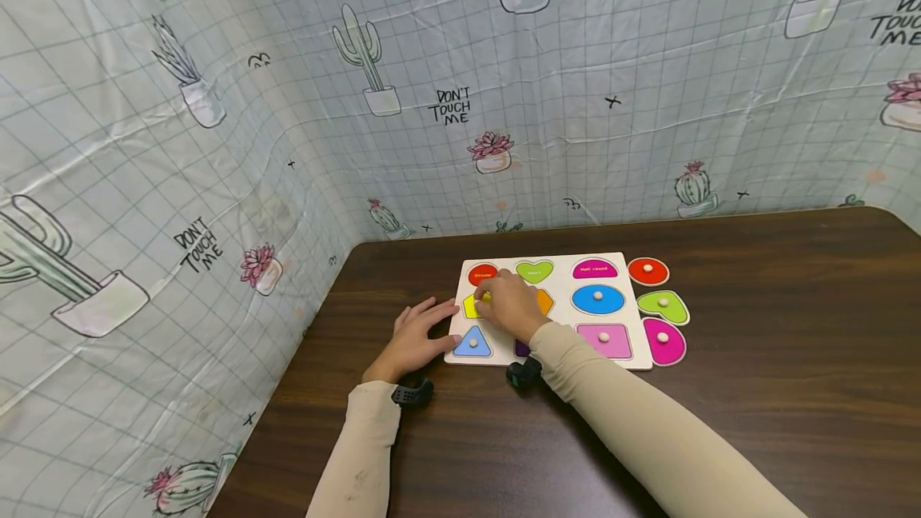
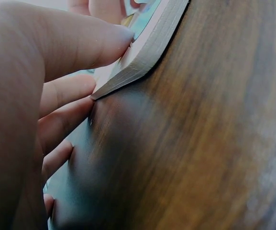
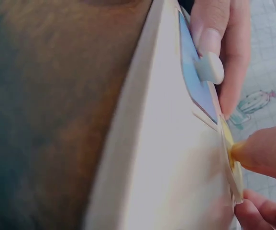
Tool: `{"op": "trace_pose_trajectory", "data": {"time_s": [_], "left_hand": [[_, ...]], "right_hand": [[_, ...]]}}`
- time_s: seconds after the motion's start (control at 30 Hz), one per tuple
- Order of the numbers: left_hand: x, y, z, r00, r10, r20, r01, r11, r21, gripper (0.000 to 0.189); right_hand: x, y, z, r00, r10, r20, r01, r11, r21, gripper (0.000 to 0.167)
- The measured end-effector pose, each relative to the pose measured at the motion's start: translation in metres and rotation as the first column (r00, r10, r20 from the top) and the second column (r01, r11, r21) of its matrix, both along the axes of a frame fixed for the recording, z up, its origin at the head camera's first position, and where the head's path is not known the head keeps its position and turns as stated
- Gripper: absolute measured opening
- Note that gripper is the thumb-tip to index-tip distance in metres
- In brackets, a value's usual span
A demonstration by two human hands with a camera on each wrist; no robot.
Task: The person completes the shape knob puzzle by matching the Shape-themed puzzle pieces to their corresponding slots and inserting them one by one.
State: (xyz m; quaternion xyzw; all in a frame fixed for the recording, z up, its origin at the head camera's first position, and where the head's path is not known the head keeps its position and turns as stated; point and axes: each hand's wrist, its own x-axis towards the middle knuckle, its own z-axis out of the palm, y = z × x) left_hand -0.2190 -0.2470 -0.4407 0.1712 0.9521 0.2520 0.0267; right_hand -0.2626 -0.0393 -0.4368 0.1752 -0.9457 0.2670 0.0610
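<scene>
Clearly, from the head camera, a white puzzle board [image 1: 564,320] lies flat on a dark brown wood-grain tabletop [image 1: 791,326]. The left hand [image 1: 413,340] lies at its left side with fingers extended and spread, the thumb near a light-blue triangle piece [image 1: 475,351]. The right hand [image 1: 512,306] reaches over the middle of the board, its fingers bent down to a yellow piece [image 1: 471,308] in the left part of the middle row, pinching it (the hand itself hides the knob). An orange piece [image 1: 544,302] and a dark purple piece [image 1: 521,348] show partly around that hand. Farther right, a blue oval piece [image 1: 608,302] and a pink four-sided piece [image 1: 608,349] sit on the board with pale knobs up. Just beside the board's right edge lie a red round piece [image 1: 657,273], a green heart piece [image 1: 674,311] and a magenta half-round piece [image 1: 669,351]. A pale sheet with cactus drawings [image 1: 561,70] hangs behind.

From the left wrist, the left thumb rests on the board near a corner, while fingers lie against its edge, uncurled.

From the right wrist, one right-hand digit presses the yellow piece and others meet its far end; the triangle's pale knob stands near the left thumb.
</scene>
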Motion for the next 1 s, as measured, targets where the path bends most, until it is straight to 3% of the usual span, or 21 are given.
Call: {"op": "trace_pose_trajectory", "data": {"time_s": [0.63,0.83,1.0], "left_hand": [[-0.001,0.002,-0.001,1.000,0.012,0.011,-0.012,1.000,-0.008,0.056],[-0.001,0.003,-0.001,1.000,0.011,0.017,-0.011,1.000,-0.007,0.057],[-0.001,0.001,-0.001,1.000,0.008,0.012,-0.008,1.000,-0.011,0.056]], "right_hand": [[-0.003,0.009,0.002,0.995,0.082,0.053,-0.083,0.996,0.015,0.023],[-0.003,0.025,0.003,0.979,0.116,0.167,-0.078,0.973,-0.215,0.027],[0.002,0.033,0.004,0.977,0.142,0.161,-0.082,0.941,-0.329,0.025]]}}
